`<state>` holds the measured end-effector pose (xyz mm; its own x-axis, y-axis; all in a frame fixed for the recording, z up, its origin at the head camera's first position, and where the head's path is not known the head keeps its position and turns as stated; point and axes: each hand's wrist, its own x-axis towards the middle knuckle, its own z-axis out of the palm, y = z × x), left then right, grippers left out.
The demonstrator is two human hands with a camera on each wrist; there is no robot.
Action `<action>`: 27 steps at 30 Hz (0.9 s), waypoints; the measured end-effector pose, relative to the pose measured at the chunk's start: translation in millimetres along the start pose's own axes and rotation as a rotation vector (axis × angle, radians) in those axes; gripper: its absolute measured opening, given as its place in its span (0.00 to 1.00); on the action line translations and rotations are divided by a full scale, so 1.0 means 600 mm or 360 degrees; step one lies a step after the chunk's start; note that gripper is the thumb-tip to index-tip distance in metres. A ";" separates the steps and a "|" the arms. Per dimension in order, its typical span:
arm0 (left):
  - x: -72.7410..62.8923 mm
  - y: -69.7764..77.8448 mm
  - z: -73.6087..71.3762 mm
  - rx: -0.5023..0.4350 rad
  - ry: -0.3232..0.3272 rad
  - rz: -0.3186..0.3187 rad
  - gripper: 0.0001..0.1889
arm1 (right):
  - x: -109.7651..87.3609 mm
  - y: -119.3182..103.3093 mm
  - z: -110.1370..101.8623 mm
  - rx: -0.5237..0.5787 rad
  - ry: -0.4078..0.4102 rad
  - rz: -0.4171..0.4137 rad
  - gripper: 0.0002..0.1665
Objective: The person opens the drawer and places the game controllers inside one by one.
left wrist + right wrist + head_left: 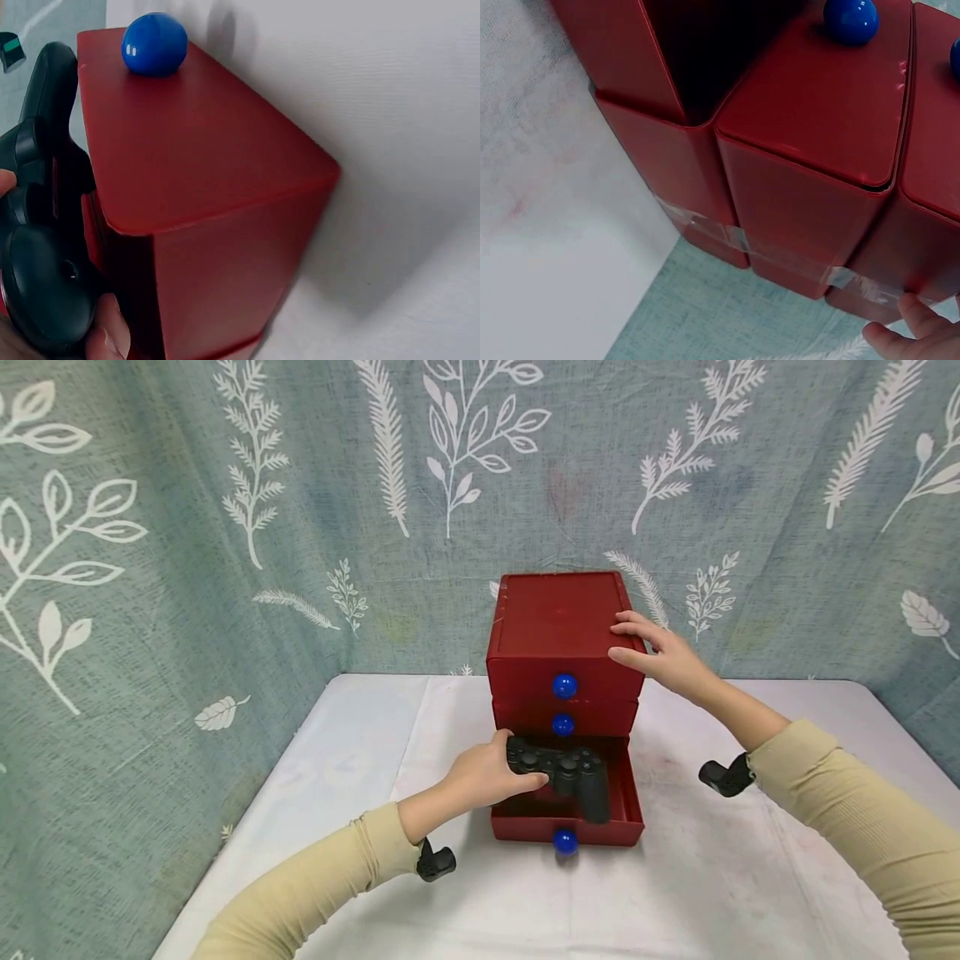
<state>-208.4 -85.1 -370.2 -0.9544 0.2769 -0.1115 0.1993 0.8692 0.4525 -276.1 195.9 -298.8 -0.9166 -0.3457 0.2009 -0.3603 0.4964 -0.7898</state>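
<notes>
A black game controller [567,768] is gripped at one end by my left hand [483,774]. It is held over the pulled-out bottom drawer [626,814] of a red drawer unit [558,610], tilted with its free grip toward the front. In the left wrist view, fingertips curl round the end of the controller [45,285] beside the drawer's front panel [202,142]. My right hand [660,656] rests on the unit's top right edge with its fingers spread. The right wrist view shows its fingers [922,319] touching the unit's side.
Blue round knobs [565,686] sit on the drawer fronts; the upper two drawers are closed. Clear tape [735,236] runs across the unit's side. A white cloth [705,827] covers the table, and a patterned grey-green curtain [315,518] hangs behind and at the sides.
</notes>
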 end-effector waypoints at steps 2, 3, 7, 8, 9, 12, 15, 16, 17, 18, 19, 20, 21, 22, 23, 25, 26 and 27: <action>0.005 0.006 0.004 0.0034 0.0007 -0.0005 0.48 | 0.000 0.000 0.000 -0.0005 0.0002 -0.0002 0.32; 0.007 0.009 0.005 0.0051 0.0012 -0.0003 0.48 | 0.000 -0.001 0.000 -0.0006 0.0004 -0.0003 0.32; 0.015 0.021 0.008 0.0119 0.0016 0.0013 0.47 | -0.002 -0.004 0.000 -0.0003 0.0003 -0.0009 0.32; 0.017 0.023 0.009 0.0136 0.0011 0.0015 0.47 | -0.001 -0.004 0.000 0.0000 0.0002 -0.0009 0.32; 0.019 0.026 0.009 0.0146 0.0006 0.0017 0.47 | -0.002 -0.005 0.000 0.0002 0.0001 -0.0008 0.32; 0.022 0.032 0.013 0.0224 -0.0009 0.0019 0.47 | -0.002 -0.005 0.000 -0.0002 -0.0001 0.0006 0.31; 0.025 0.036 0.018 0.0318 -0.0017 0.0032 0.45 | -0.002 -0.005 -0.001 -0.0013 0.0004 0.0018 0.32; 0.026 0.037 0.021 0.0357 -0.0017 0.0040 0.45 | -0.002 -0.006 -0.001 -0.0016 0.0005 0.0021 0.32; 0.027 0.038 0.023 0.0392 -0.0018 0.0048 0.45 | -0.002 -0.006 -0.001 -0.0015 0.0007 0.0024 0.32; 0.028 0.039 0.025 0.0427 -0.0020 0.0054 0.44 | -0.002 -0.006 0.000 -0.0010 0.0009 0.0023 0.31; 0.029 0.039 0.027 0.0455 -0.0023 0.0060 0.44 | -0.002 -0.006 0.000 -0.0005 0.0010 0.0021 0.31; 0.031 0.039 0.028 0.0479 -0.0026 0.0064 0.44 | -0.002 -0.007 0.000 0.0001 0.0011 0.0018 0.31; 0.032 0.039 0.030 0.0497 -0.0032 0.0062 0.44 | -0.002 -0.007 0.000 0.0010 0.0009 0.0014 0.31; 0.034 0.039 0.030 0.0510 -0.0043 0.0060 0.44 | -0.002 -0.006 0.001 0.0015 0.0009 0.0008 0.31; 0.036 0.039 0.031 0.0522 -0.0055 0.0055 0.45 | -0.002 -0.006 0.001 0.0021 0.0008 0.0002 0.31; 0.039 0.038 0.031 0.0529 -0.0088 0.0039 0.46 | -0.002 -0.005 0.001 0.0027 0.0006 -0.0007 0.31; 0.040 0.038 0.031 0.0526 -0.0106 0.0028 0.46 | -0.002 -0.004 0.001 0.0027 0.0006 -0.0012 0.31; 0.042 0.038 0.031 0.0527 -0.0125 0.0018 0.46 | -0.003 -0.004 0.001 0.0027 0.0007 -0.0017 0.31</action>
<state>-223.5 -50.6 -378.8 -0.9343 0.3067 -0.1819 0.2833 0.9482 0.1438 -273.7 194.8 -297.4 -0.9134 -0.3473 0.2121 -0.3673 0.4791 -0.7972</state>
